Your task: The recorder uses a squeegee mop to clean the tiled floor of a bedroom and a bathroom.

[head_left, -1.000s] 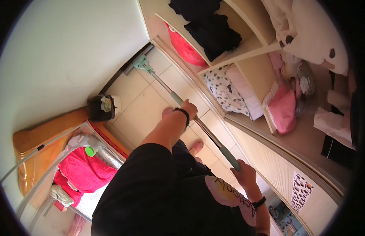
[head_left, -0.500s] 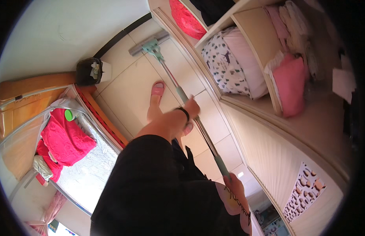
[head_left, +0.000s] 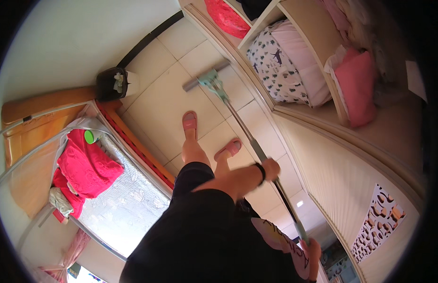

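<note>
A sponge mop [head_left: 240, 120] with a long metal pole and pale green fittings slants across the view. Its grey sponge head [head_left: 193, 85] rests on the tiles near the wardrobe's lower rail. My left hand [head_left: 271, 169], with a black band at the wrist, is closed round the pole partway along, by a grey-green grip. Lower down, my right hand [head_left: 312, 249] wraps the pole's upper end beside the printed front of my black shirt. My feet in pink slippers [head_left: 190, 121] stand left of the pole.
On the left is a bed [head_left: 129, 207] with a silvery mat, a frame of poles and red cloth [head_left: 89, 170]. A black bin [head_left: 110, 85] stands by the wall. At right, an open wardrobe [head_left: 341, 101] holds bedding [head_left: 280, 66] and a pink pillow [head_left: 355, 87]. Light tiles cover the floor.
The mop has been drawn back from the dark skirting toward me, its head now lower and farther right. Both hands have shifted down and right with the pole. The second slipper now shows fully.
</note>
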### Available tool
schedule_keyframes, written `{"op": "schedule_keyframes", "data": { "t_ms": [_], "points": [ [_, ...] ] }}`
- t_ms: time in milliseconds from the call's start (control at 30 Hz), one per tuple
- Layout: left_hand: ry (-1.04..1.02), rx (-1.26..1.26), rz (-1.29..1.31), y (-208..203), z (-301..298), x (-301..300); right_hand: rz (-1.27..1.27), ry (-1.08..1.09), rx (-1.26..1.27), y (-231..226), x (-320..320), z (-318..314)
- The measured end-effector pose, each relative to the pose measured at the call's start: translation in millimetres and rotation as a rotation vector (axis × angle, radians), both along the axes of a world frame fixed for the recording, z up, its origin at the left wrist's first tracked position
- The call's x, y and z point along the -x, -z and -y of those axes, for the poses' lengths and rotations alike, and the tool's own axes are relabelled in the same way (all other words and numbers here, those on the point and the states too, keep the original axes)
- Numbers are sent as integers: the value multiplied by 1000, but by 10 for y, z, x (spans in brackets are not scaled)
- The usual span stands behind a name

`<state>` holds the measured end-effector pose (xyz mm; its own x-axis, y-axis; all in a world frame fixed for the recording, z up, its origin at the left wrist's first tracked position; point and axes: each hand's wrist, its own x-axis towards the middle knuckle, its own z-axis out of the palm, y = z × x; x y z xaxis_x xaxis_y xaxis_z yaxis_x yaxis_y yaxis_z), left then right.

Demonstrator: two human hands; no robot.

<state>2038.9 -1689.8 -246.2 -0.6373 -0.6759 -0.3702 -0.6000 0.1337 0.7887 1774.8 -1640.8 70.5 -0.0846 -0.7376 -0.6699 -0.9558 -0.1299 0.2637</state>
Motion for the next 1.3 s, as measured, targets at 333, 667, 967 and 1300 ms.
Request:
{"op": "schedule_keyframes", "data": {
  "t_ms": [333, 667, 967, 1300],
  "points": [
    [-493, 59, 905, 951, 273, -3044, 467, -244, -262, 1360, -2768, 682],
    [240, 165, 97, -10, 348, -493, 223, 490, -371, -462, -826, 625],
    [16, 54, -113, -488, 264, -79, 207, 512, -64, -774, 21, 498],
    [-526, 37, 751, 529, -87, -2854, 524, 192, -351, 1154, -2594, 745]
  ]
}}
